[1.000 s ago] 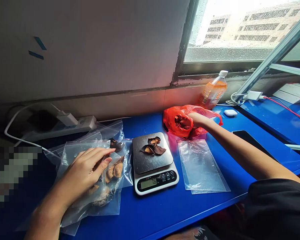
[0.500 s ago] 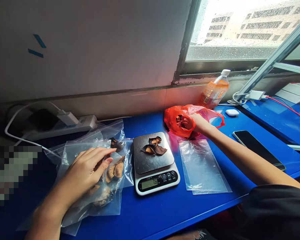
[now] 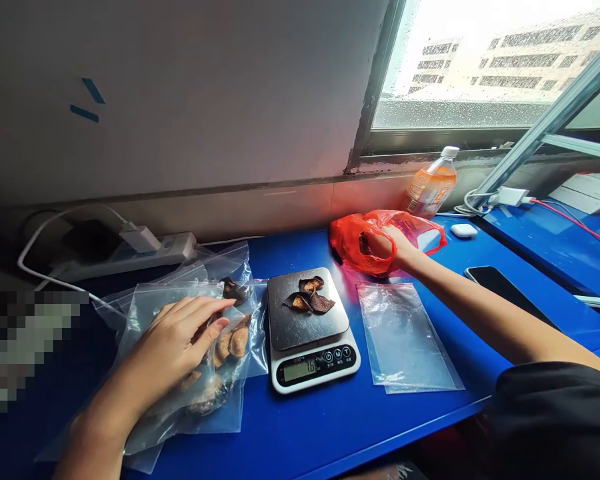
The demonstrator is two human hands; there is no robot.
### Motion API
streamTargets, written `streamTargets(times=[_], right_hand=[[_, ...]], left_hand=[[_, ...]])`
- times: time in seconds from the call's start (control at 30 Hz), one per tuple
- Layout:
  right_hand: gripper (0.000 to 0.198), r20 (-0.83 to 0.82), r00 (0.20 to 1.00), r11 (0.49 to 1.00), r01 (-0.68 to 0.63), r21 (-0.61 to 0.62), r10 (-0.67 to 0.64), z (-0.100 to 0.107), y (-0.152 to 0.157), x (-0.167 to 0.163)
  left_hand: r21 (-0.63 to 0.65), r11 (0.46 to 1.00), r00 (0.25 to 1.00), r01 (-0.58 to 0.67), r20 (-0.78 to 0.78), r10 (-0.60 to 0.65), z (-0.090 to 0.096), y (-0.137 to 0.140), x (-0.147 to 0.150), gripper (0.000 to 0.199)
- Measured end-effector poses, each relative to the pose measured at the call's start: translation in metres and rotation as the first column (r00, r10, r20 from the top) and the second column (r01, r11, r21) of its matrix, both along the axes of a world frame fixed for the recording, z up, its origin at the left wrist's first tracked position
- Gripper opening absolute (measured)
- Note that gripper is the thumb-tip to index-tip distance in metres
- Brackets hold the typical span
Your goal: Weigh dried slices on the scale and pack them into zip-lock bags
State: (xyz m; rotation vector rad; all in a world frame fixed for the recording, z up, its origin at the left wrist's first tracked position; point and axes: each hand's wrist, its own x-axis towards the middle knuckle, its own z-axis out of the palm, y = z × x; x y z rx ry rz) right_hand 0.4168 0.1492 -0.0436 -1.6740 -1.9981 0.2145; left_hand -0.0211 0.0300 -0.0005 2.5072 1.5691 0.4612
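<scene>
My left hand (image 3: 180, 340) lies flat, fingers apart, on a stack of clear zip bags (image 3: 190, 353) holding brown dried pieces. A small digital scale (image 3: 307, 330) stands in the middle of the blue table with a few dark dried pieces (image 3: 310, 300) on its black plate. My right hand (image 3: 387, 243) reaches into the mouth of a red plastic bag (image 3: 353, 243) at the back; its fingers curl around brown pieces inside. An empty clear bag (image 3: 405, 333) lies flat to the right of the scale.
A white power strip (image 3: 130, 253) with plugs and cables lies at the back left against the wall. An orange drink bottle (image 3: 430, 187), a white earbud case (image 3: 464, 230) and a black phone (image 3: 505, 293) lie at the right. The table's front edge is close to me.
My right hand has drawn slightly back at the red bag's mouth, fingers closing on pieces. My left hand has stayed on the clear bags. The scale reading is the same.
</scene>
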Motion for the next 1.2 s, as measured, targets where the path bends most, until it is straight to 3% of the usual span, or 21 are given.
streamTargets(times=[0.23,0.53,0.77,0.9,1.0,1.1,1.17,1.2], right_hand=[[0.019,0.269,0.962,0.999,0.045,0.015,-0.047,0.006,-0.012,0.023],[0.013,0.264,0.962,0.997,-0.073,0.006,0.069,-0.003,-0.017,0.026],[0.009,0.186,0.983,0.999,-0.006,0.043,-0.002,-0.007,-0.015,0.026],[0.009,0.105,0.992,0.995,0.066,0.071,-0.074,0.003,-0.017,0.026],[0.02,-0.144,0.977,0.982,0.17,0.081,-0.157,0.013,-0.036,0.031],[0.034,-0.517,0.813,0.945,0.326,0.024,-0.267,0.02,-0.079,0.034],[0.035,-0.616,0.715,0.901,0.432,0.018,-0.331,0.022,-0.116,0.027],[0.035,-0.622,0.711,0.897,0.442,0.032,-0.328,0.024,-0.133,0.019]], left_hand=[[0.001,1.0,1.0,0.003,-0.009,-0.003,-0.001,0.001,0.001,0.039],[-0.06,0.998,1.0,-0.018,-0.012,0.017,0.004,0.001,0.005,0.04],[-0.06,0.998,1.0,-0.02,-0.006,0.019,0.004,0.002,0.006,0.04],[-0.052,0.999,1.0,-0.016,-0.004,0.016,0.002,0.002,0.005,0.04],[-0.05,0.999,1.0,-0.005,-0.001,0.005,0.001,0.001,0.004,0.039],[-0.065,0.998,1.0,0.005,-0.001,-0.005,0.001,-0.001,0.004,0.038],[-0.064,0.998,1.0,0.011,-0.009,-0.011,0.002,-0.002,0.005,0.039],[-0.059,0.998,1.0,0.013,-0.017,-0.014,0.002,-0.002,0.005,0.039]])
